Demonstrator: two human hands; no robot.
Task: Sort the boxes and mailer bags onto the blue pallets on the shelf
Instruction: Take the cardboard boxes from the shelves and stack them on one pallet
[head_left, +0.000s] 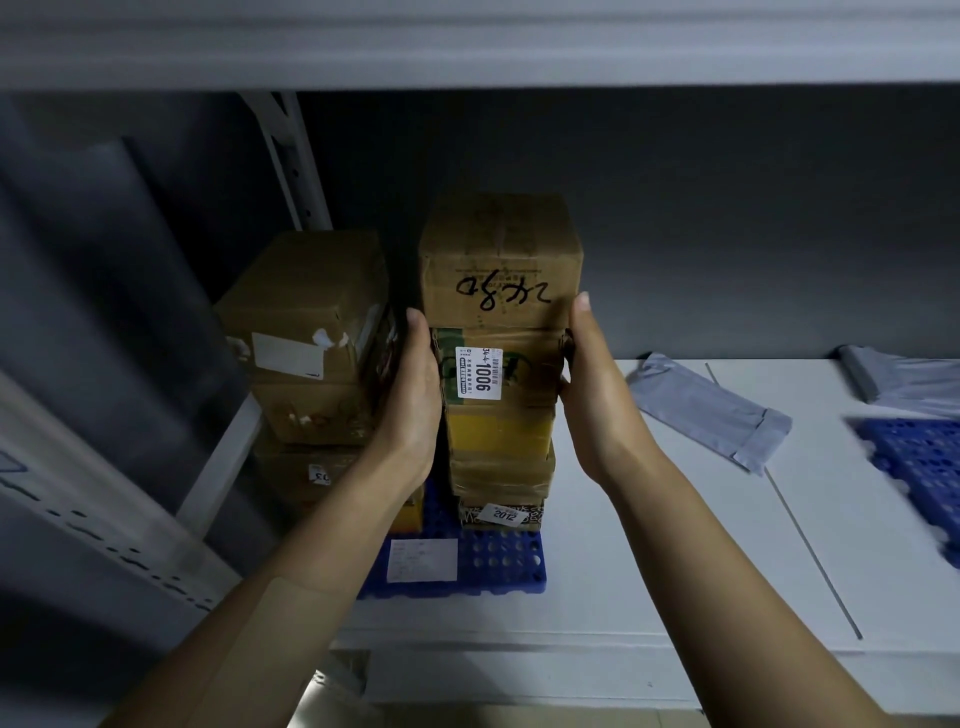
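Observation:
A tall stack of cardboard boxes (500, 358) stands on a blue pallet (493, 564) at the left of the white shelf. The top box (498, 260) bears black handwriting; the one below carries a white label reading 1006. My left hand (413, 395) presses flat against the stack's left side, and my right hand (589, 384) presses against its right side, fingers straight and pointing up. A second, lower stack of boxes (311, 353) stands just to the left on the same pallet. A grey mailer bag (711, 410) lies flat on the shelf to the right.
A second blue pallet (919, 462) lies at the far right edge, with another grey bag (904, 379) behind it. The shelf's white upright (291, 161) rises behind the left stack. The shelf board above (467, 47) hangs low over the boxes. A white label (422, 560) lies on the pallet's front.

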